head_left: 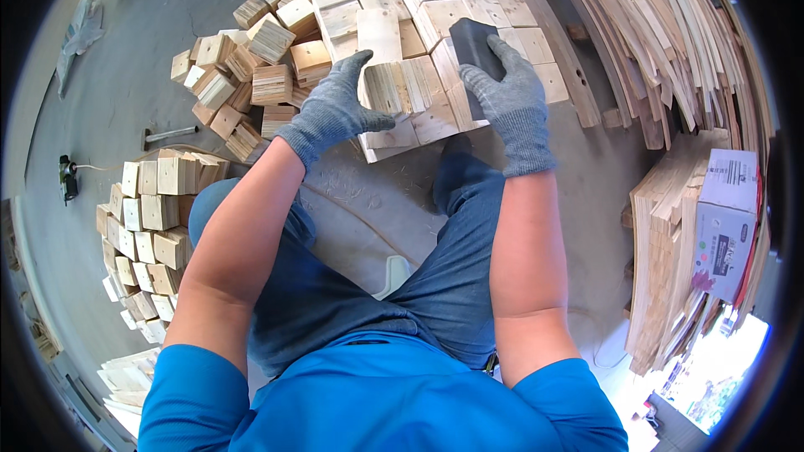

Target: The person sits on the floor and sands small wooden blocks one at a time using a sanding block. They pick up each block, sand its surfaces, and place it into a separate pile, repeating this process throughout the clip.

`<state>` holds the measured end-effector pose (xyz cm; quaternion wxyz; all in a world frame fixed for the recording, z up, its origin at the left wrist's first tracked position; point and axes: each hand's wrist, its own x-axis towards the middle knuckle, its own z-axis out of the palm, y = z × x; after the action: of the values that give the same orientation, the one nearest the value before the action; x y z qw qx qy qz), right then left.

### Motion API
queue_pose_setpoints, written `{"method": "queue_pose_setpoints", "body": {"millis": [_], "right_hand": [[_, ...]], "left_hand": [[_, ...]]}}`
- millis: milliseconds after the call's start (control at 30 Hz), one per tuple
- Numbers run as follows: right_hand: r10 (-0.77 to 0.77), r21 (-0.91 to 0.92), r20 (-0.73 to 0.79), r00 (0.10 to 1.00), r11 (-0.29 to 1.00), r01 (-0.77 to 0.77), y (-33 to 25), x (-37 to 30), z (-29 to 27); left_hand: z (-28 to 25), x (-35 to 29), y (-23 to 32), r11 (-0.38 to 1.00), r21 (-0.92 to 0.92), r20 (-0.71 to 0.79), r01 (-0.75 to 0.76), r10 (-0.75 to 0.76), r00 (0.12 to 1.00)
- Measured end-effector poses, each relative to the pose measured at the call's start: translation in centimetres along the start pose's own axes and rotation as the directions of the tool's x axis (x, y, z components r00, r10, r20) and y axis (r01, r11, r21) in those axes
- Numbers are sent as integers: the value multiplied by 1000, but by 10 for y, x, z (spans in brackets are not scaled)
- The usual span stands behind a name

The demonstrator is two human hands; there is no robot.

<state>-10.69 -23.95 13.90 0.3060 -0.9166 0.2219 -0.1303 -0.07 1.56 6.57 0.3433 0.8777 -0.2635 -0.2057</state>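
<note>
My right hand (pixel 511 100), in a grey knit glove, is closed around a dark grey flat-faced block (pixel 477 54), its thumb across the face. This dark piece is over the right part of a stack of pale wooden blocks (pixel 440 17). My left hand (pixel 335 109), gloved alike, has its thumb and fingers spread apart at the left end of a layered plywood block (pixel 398 86) lying on the stack. Whether the fingers touch that block I cannot tell. A lighter flat-topped block (pixel 379 33) lies just beyond it.
Loose blocks (pixel 272 84) lie heaped left of the stack; another block pile (pixel 151 226) stands nearer. A hammer (pixel 170 134) and a green-black power tool (pixel 67 180) are on the floor. Long wood strips (pixel 636 25) fill the far right. A carton (pixel 724 222) rests by stacked boards (pixel 662 243).
</note>
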Motion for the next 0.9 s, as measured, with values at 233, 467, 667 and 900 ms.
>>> {"method": "queue_pose_setpoints", "body": {"millis": [233, 467, 667, 900], "right_hand": [[-56, -29, 3, 998, 998, 56, 2, -1, 13], [-37, -77, -11, 999, 996, 36, 1, 1, 7], [-87, -76, -42, 995, 994, 84, 3, -1, 9], [-28, -78, -29, 999, 997, 25, 1, -2, 6]], "left_hand": [[6, 12, 20, 992, 116, 68, 44, -52, 996], [12, 7, 28, 986, 131, -41, -108, 114, 993], [23, 10, 11, 908, 238, -234, -346, 399, 886], [36, 12, -3, 859, 336, -306, -386, 487, 818]]}}
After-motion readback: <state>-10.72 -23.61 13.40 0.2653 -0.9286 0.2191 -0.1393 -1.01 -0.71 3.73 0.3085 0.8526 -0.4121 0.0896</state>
